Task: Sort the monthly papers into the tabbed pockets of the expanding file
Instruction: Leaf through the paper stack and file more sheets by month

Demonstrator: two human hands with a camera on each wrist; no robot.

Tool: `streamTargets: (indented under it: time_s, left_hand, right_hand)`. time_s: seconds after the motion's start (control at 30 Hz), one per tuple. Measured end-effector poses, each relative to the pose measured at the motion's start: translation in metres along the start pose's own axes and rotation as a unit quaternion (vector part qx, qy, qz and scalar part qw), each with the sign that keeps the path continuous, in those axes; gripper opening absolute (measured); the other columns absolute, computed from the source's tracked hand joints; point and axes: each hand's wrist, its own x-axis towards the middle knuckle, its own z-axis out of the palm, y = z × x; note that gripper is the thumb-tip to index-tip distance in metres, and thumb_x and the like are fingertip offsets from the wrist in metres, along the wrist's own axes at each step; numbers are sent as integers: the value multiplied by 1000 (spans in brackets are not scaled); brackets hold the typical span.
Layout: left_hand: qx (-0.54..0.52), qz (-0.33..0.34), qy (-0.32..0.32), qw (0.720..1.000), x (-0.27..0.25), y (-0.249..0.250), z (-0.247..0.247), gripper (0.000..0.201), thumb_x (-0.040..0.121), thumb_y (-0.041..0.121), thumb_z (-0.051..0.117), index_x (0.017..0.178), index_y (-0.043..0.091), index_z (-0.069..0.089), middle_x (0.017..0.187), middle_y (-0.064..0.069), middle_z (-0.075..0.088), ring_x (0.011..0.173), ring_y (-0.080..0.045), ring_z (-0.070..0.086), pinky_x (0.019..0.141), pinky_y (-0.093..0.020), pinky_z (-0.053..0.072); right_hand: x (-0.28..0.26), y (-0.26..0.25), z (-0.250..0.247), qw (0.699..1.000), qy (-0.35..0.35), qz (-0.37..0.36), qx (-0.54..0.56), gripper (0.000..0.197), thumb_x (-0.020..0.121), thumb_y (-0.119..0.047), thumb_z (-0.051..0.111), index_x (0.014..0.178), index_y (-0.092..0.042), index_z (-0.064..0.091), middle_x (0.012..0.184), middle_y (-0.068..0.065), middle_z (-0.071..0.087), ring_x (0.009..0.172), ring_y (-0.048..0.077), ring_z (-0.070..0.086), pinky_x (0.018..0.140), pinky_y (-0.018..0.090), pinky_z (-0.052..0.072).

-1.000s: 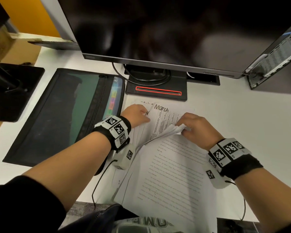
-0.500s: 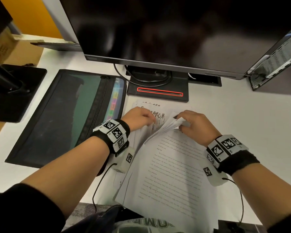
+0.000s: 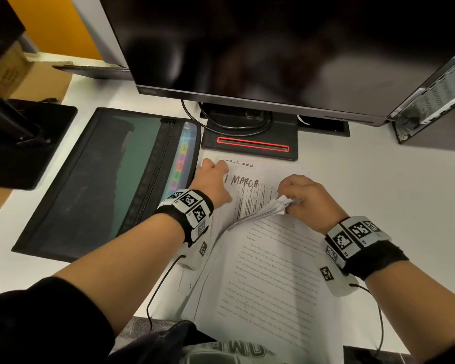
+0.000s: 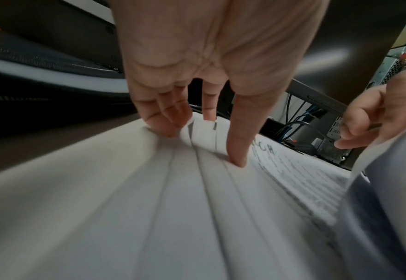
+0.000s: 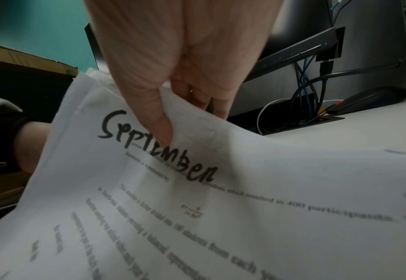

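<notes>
The black expanding file [image 3: 111,179] lies flat left of the papers, its coloured tabs [image 3: 180,164] showing along the right side. A stack of printed papers [image 3: 268,271] lies in front of me. My left hand [image 3: 216,166] presses with straight fingers [image 4: 238,151] on the stack's far left corner. My right hand [image 3: 286,203] pinches the lifted far corners of several upper sheets; the top one is marked "September" [image 5: 158,151]. Under the lifted corners a sheet marked "MARCH" [image 3: 244,183] shows, with another sheet's edge beyond it.
A large dark monitor [image 3: 273,48] overhangs the desk; its stand [image 3: 250,145] with a red line sits just beyond the papers. A computer case [image 3: 436,101] stands at the right, a black base [image 3: 26,143] and cardboard box [image 3: 16,74] at the left. Cables [image 5: 312,91] and a mouse [image 5: 369,98] lie behind.
My right hand has kept leafing the sheet corners back, so a different sheet marked "MARCH" now shows. My left hand slid farther up to the stack's far left corner.
</notes>
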Motion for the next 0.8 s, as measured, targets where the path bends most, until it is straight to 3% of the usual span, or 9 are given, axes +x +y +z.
streamTargets:
  time_s: [0.1,0.2,0.3,0.47,0.57,0.67,0.73,0.8]
  left_hand:
    - [55,57,16,997,-1,0,1,64,75,17,73,132,24,42,130,-5,34,121,-24,36,96,-33,40]
    - [67,67,8,995,0,2,0,56,78,13,67,128,25,46,130,-4,37,119,-23,38,97,-34,39]
    - [61,84,26,994,2,6,-1,36,83,17,65,116,19,52,125,-4,46,114,-23,43,98,-38,40]
    - [54,41,-9,998,11,2,2,54,83,21,66,132,14,44,128,-8,47,119,-25,45,98,-38,43]
    - [53,41,-32,997,14,4,2,33,82,19,66,113,19,56,119,-5,52,110,-23,50,94,-37,46]
    - [28,54,-6,998,13,9,-3,3,86,18,61,87,20,59,104,-2,55,99,-23,57,86,-38,50]
    - [1,59,14,998,12,11,-5,9,88,17,59,96,18,62,104,-1,59,99,-24,59,84,-33,49]
    - [-30,55,3,998,10,12,-5,35,87,19,62,121,16,53,116,-4,59,106,-23,57,88,-32,46]
  right_hand:
    - [-1,0,1,1000,2,5,13,18,69,13,68,82,-1,68,96,-5,54,92,16,50,76,3,32]
    - [0,0,2,1000,0,1,15,18,70,12,68,80,-3,68,102,-2,54,98,18,50,78,9,34]
    - [2,0,2,1000,-9,11,-8,14,74,7,68,79,-6,68,126,1,51,115,11,40,90,19,31]
    - [5,-2,1,1000,-17,10,-16,11,76,6,67,79,-5,67,136,1,47,124,17,40,92,20,30]
    - [6,-1,3,999,-26,17,-19,11,76,6,66,80,-4,66,134,3,48,122,20,44,91,21,32]
    - [5,-1,4,999,-25,17,-29,11,76,6,65,79,-5,66,137,2,45,124,20,42,92,20,30]
    - [4,-1,3,999,-20,4,-37,12,75,7,66,78,-5,67,138,4,45,125,22,41,93,22,30]
    - [4,0,3,999,-19,-4,-39,12,74,8,66,76,-4,67,138,5,46,125,25,42,93,24,31]
